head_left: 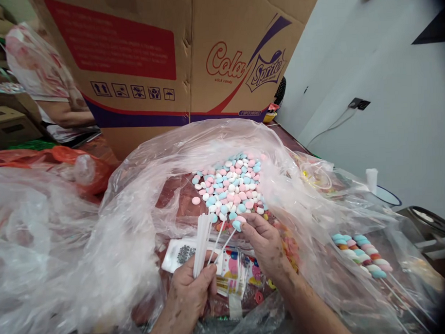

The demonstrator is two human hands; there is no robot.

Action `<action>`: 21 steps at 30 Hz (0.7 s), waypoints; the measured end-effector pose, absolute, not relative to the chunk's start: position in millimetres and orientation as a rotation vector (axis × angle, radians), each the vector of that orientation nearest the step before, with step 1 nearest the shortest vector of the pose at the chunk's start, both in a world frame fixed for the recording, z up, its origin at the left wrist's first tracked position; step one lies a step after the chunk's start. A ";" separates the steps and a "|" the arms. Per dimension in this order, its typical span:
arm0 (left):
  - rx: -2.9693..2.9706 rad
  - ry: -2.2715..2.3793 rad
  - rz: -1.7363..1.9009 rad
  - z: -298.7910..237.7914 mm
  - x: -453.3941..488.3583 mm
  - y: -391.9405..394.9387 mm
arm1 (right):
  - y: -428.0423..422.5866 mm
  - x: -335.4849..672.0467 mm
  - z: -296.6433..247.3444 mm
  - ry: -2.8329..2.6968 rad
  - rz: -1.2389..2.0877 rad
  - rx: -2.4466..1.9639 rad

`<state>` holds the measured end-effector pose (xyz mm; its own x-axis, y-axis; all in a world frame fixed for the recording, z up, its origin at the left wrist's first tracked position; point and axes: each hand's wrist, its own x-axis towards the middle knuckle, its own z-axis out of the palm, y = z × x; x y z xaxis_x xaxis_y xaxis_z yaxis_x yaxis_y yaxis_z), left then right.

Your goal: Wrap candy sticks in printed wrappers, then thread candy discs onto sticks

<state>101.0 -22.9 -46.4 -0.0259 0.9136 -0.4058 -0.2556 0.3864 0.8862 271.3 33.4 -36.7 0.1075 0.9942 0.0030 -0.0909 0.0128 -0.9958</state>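
My left hand (192, 285) is closed round a bundle of white sticks (201, 243), which stand up from the fist. One thin stick (227, 245) slants out of it to the right, with a blue candy (236, 226) at its tip. My right hand (263, 241) pinches candy at that tip, a pink piece (240, 219) showing just above the blue one. Beyond the hands lies a pile of pink, blue and white oval candies (230, 186). Printed packets (229, 269) lie under my hands, and orange-red ring gummies (291, 247) are beside my right wrist.
Crumpled clear plastic (125, 214) surrounds the pile. Several finished candy skewers (367, 254) lie at the right. A large cardboard box (140, 111) stands behind the pile, against the view of another person (55, 90) at the left. An orange bag (72, 162) lies at the left.
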 end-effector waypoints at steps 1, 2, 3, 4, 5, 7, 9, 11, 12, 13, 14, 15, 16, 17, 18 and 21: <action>0.690 1.250 1.065 -46.8 101.0 -22.9 | 33.2 271.9 -37.4 -1.087 1.163 -1.186; 0.688 1.251 1.065 -47.4 100.9 -22.8 | 32.9 272.6 -37.8 -1.112 1.157 -1.188; 0.685 1.249 1.066 -48.3 100.9 -22.8 | 32.4 273.4 -38.0 -1.140 1.149 -1.190; 0.681 1.242 1.070 -49.6 100.7 -22.8 | 31.9 274.1 -38.0 -1.169 1.139 -1.193; 0.678 1.228 1.076 -51.2 100.5 -22.8 | 31.3 274.8 -38.0 -1.199 1.123 -1.201; 0.684 1.198 1.089 -54.6 100.0 -23.1 | 30.1 276.1 -37.5 -1.279 1.067 -1.233; 0.699 1.191 1.089 -57.7 99.3 -23.4 | 29.1 277.4 -36.6 -1.393 0.971 -1.276; 0.708 1.203 1.081 -59.3 99.0 -23.7 | 28.7 278.6 -35.1 -1.524 0.841 -1.305; 0.708 1.206 1.079 -59.5 98.9 -23.7 | 28.8 279.2 -34.1 -1.588 0.773 -1.310; 0.706 1.205 1.079 -59.2 98.9 -23.7 | 29.0 279.8 -33.0 -1.646 0.704 -1.312; 0.702 1.199 1.082 -58.6 98.9 -23.7 | 29.3 280.3 -31.9 -1.703 0.632 -1.305; 0.698 1.194 1.084 -57.8 99.0 -23.6 | 29.7 280.9 -30.8 -1.756 0.551 -1.285; 0.697 1.193 1.084 -56.9 99.0 -23.7 | 30.2 281.7 -29.8 -1.808 0.465 -1.250; 0.698 1.198 1.082 -56.0 98.9 -23.8 | 30.6 282.5 -29.1 -1.859 0.374 -1.202; 0.705 1.206 1.078 -55.3 98.9 -23.9 | 31.0 283.5 -28.8 -1.909 0.288 -1.152; 0.712 1.223 1.081 -55.5 99.3 -24.6 | 31.1 286.2 -29.6 -2.015 0.116 -1.049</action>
<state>99.3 -24.6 -55.5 -0.0151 0.9254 -0.3786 -0.2623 0.3617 0.8946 286.2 31.1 -29.6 -0.2973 0.7118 0.6364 0.6338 0.6456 -0.4260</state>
